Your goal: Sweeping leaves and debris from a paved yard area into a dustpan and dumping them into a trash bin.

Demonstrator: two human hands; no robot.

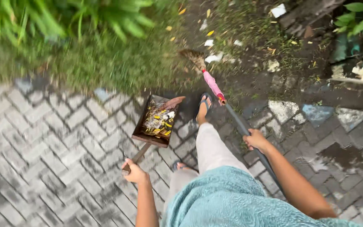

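Clutching dustpan [156,122] handle, left grip [134,172]; broom [215,90] shaft, right grip [255,139]

One dustpan [156,122], one broom [215,88], two hands.

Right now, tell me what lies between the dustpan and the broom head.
In the head view, the person's sandalled foot stands between the dustpan and the broom head, on wet paving.
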